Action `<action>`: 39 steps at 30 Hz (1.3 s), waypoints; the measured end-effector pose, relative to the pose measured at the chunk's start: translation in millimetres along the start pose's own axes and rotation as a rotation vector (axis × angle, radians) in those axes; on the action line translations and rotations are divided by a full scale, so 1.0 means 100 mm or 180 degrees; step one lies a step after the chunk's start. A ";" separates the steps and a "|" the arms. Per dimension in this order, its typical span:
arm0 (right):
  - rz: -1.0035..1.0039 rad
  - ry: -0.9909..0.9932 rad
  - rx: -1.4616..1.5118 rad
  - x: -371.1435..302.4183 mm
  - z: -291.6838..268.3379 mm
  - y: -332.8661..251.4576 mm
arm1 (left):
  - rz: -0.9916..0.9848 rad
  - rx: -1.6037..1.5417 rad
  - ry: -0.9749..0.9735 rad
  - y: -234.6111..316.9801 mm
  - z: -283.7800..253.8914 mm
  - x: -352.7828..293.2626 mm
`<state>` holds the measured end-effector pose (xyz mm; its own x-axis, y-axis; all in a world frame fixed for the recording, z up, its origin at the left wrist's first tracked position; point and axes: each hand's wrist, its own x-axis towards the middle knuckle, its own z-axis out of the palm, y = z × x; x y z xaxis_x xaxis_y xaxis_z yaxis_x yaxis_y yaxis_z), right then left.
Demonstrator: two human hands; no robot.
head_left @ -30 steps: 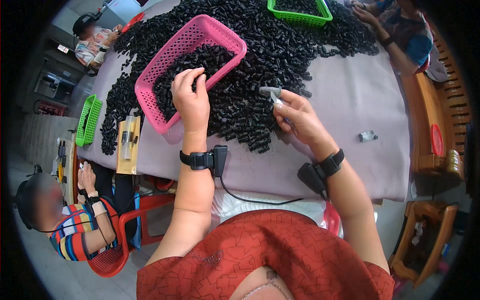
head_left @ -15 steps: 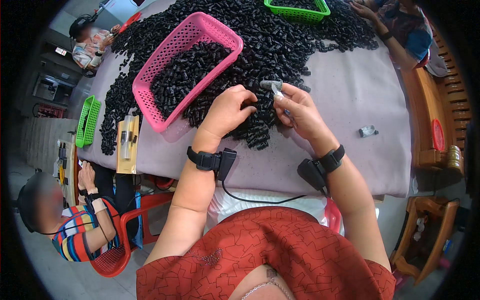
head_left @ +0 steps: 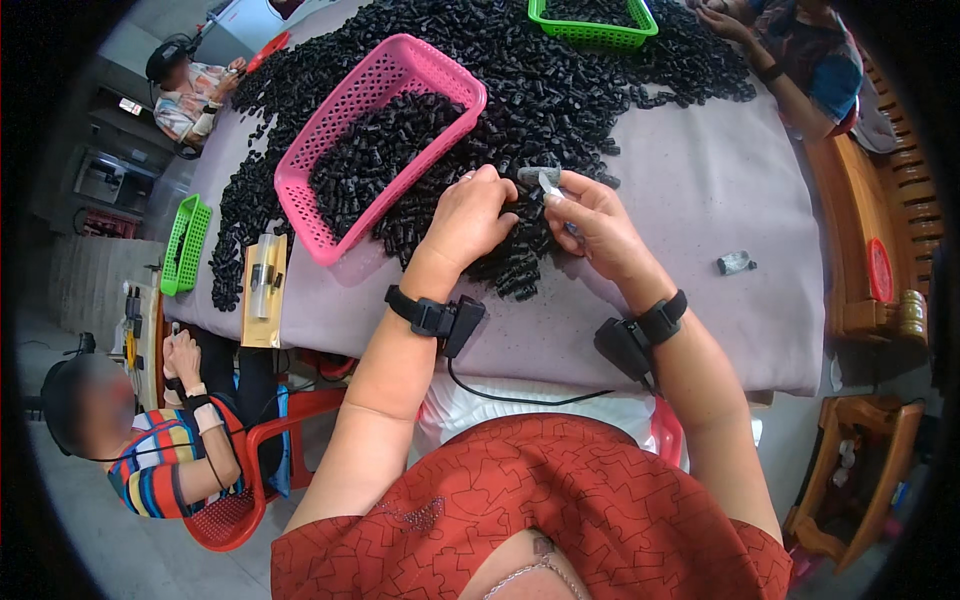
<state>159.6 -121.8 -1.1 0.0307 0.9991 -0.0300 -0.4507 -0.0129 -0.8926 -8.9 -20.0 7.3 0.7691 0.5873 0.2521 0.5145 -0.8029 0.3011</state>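
My right hand [head_left: 603, 228] is closed in a pinch around a small pale, blade-like piece [head_left: 549, 184]. At its index fingertip is a grey speckled, rounded piece [head_left: 530, 174]; whether it is worn or held I cannot tell. Close by on the left, my left hand [head_left: 465, 220] has its fingers curled and its thumb bent toward them. What lies in those fingers is too small and dark to make out. Both hands are over the near edge of a large heap of small black ribbed cylinders [head_left: 520, 260].
A pink perforated basket [head_left: 318, 240] of black pieces stands left of my hands. Green baskets [head_left: 600, 32] are at the back and far left. A yellow card with a clear tube [head_left: 262, 290] lies left; a small grey-black cylinder [head_left: 736, 263] lies right. Other people sit around the table.
My left hand has moved right and slightly up, its fingertips now closer to the grey piece at my right hand. My right hand has barely moved.
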 end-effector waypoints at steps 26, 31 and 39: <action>-0.0066 0.0137 -0.0672 0.04 -0.03 0.01 | -0.0814 -0.3115 -0.0573 -0.16 0.10 0.18; -0.0075 0.0211 -0.0732 -0.01 -0.02 -0.02 | -0.0920 -0.3794 -0.0645 -0.06 0.16 0.16; -0.0103 0.0238 -0.0795 0.01 0.02 0.04 | -0.0861 -0.4111 -0.0814 -0.12 0.15 0.10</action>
<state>155.5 -120.6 -4.1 0.1115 0.9935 -0.0243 -0.2145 0.0002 -0.9767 -2.0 -6.1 -7.2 0.8225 0.5620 -0.0875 0.0459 0.0878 0.9951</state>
